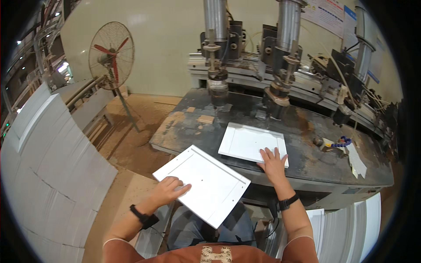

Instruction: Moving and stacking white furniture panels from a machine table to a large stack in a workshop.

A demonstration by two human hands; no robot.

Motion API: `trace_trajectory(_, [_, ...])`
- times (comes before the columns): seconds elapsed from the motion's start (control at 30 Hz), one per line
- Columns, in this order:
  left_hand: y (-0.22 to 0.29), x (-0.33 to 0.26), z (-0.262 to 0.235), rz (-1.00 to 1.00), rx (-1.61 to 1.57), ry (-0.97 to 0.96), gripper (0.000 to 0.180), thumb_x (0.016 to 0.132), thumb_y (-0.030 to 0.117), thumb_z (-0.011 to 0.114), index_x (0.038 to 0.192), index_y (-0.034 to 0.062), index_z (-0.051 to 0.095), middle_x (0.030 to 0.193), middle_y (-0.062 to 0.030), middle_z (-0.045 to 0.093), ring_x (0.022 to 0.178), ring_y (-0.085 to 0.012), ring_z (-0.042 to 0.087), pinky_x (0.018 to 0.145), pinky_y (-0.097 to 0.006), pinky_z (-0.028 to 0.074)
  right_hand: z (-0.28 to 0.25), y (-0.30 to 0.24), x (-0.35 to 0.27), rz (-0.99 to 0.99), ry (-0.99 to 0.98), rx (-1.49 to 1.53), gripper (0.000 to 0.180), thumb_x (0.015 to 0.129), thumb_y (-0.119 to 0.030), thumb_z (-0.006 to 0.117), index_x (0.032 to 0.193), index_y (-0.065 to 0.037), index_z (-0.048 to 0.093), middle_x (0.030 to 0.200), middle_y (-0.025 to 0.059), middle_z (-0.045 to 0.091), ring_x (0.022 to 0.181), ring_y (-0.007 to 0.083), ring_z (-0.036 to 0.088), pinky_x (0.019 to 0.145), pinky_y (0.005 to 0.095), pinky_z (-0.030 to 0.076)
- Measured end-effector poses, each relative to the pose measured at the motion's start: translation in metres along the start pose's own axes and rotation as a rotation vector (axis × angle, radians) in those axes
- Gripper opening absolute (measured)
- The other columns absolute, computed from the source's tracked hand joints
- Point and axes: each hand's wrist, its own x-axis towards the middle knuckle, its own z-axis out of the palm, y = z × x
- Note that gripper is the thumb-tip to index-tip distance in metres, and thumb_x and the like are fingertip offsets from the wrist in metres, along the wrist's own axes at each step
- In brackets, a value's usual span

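My left hand (169,190) grips a white rectangular panel (208,177) by its left edge, fingers curled on its upper face. This panel has grooves along its edges and small holes, and it hangs tilted over my lap, in front of the machine table (197,153). A second, similar white panel (250,142) lies on that table near its front edge. On its front right corner rests my right hand (274,165), with fingers spread over the top face. Whether the right thumb reaches under the edge is hard to see.
Several vertical drilling heads (218,83) stand over the back of the table. Blue coiled hose (342,142) lies at the right, beside a torn white strip (356,161). Tall panel stacks stand left (52,175) and lower right (346,232). A caged fan (112,55) stands at the back left.
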Motion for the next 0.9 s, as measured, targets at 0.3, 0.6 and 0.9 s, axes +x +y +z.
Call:
trace_trajectory(0.3, [-0.006, -0.016, -0.229, 0.011, 0.716, -0.092, 0.030, 0.083, 0.012, 0.065, 0.113, 0.0162, 0.064, 0.103, -0.0026, 0.065, 0.082, -0.0176, 0.062, 0.072, -0.028, 0.056, 0.062, -0.011, 0.093, 0.021, -0.173, 0.178, 0.058, 0.084, -0.057, 0.064, 0.133, -0.027, 0.060, 0.145, 0.0065, 0.052, 0.134, 0.0355, 0.042, 0.095, 0.0710, 0.036])
trace_trajectory(0.6, [-0.128, -0.045, -0.380, -0.684, 1.309, 0.015, 0.021, 0.083, 0.006, 0.060, 0.102, 0.0112, 0.067, 0.097, -0.0019, 0.069, 0.089, -0.0225, 0.063, 0.073, -0.036, 0.055, 0.034, -0.004, 0.101, 0.012, -0.084, 0.186, 0.066, 0.079, -0.032, 0.079, 0.137, -0.011, 0.055, 0.145, 0.0148, 0.048, 0.139, 0.0365, 0.038, 0.105, 0.0659, 0.032])
trace_trajectory(0.9, [-0.205, -0.148, -0.408, -1.155, 1.375, 0.004, 0.058, 0.088, 0.064, 0.055, 0.106, 0.0109, 0.071, 0.095, -0.0116, 0.071, 0.099, -0.0290, 0.065, 0.078, -0.042, 0.053, -0.067, 0.196, -0.018, 0.063, 0.470, 0.170, 0.040, 0.092, -0.001, 0.059, 0.132, -0.004, 0.058, 0.134, 0.0195, 0.056, 0.126, 0.0363, 0.051, 0.106, 0.0427, 0.040])
